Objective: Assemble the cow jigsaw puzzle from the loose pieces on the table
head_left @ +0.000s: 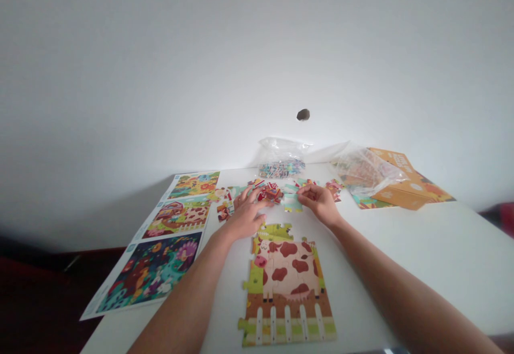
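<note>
Left hand (247, 215) splayed, right hand (320, 203) curled inward

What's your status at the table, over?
Left grip at loose jigsaw pieces; right grip beside them; hold unclear. Cow jigsaw just below the hands.

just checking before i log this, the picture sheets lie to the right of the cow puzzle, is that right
Not quite: the picture sheets lie to the left of the cow puzzle, not to the right. The head view shows this.
</note>
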A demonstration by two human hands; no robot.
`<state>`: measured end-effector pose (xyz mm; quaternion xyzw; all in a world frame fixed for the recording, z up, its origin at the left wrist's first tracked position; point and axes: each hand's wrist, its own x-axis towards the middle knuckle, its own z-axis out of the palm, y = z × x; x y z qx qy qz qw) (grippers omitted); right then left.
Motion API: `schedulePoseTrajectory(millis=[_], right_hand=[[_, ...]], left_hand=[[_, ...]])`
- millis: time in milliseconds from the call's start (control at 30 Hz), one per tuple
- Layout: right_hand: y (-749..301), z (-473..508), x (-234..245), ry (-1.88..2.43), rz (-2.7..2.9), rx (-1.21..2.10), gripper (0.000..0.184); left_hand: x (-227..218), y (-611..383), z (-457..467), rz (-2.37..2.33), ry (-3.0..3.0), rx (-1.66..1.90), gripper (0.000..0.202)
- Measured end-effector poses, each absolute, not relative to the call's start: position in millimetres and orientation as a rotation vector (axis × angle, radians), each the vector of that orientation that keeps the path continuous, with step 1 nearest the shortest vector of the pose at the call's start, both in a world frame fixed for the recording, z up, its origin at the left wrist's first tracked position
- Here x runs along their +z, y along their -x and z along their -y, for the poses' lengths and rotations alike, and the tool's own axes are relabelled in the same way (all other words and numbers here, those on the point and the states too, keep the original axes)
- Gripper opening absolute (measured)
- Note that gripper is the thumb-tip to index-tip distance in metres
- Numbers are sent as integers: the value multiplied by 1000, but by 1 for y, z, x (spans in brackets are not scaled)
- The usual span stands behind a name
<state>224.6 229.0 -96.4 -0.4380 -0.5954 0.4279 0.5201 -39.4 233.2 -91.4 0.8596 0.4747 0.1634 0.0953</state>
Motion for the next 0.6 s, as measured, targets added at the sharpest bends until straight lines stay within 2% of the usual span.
schedulePoseTrajectory(millis=[133,300,433,600], right_hand=[[-224,-228,-95,1054,1433,1021,27],[-223,-228,-94,1069,1439,1013,27],[-222,-227,-92,1081,1440,1003,28],[-221,-225,-88,1109,1446,978,29]], left_hand=[[-95,42,-236,-1490,-2529,512,46],[-99,43,-241,-1514,-2528,663,35],[-97,43,-245,-1340,-2576,902,26],[-88,42,-242,-1112,-2553,985,28]])
